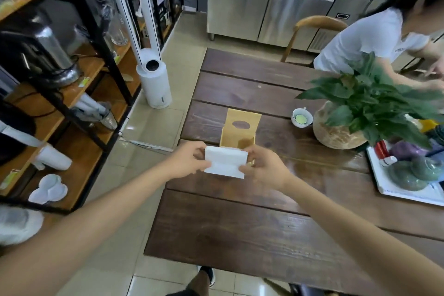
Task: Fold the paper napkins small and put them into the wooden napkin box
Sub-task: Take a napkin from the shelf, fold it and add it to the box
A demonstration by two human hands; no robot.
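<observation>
Both hands up front in head view: left hand (186,160) pinches folded napkin (225,163) at left edge, right hand (263,167) clamps right edge. Napkin held above table (240,230), just before wooden napkin box (241,131), lid raised. Bare planks nearer; potted plant (365,103) and tray (384,185) crowd right.

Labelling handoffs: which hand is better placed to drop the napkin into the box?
Right, probably. The right hand holds the napkin at the end beside the open wooden box; the left hand is farther off.
</observation>
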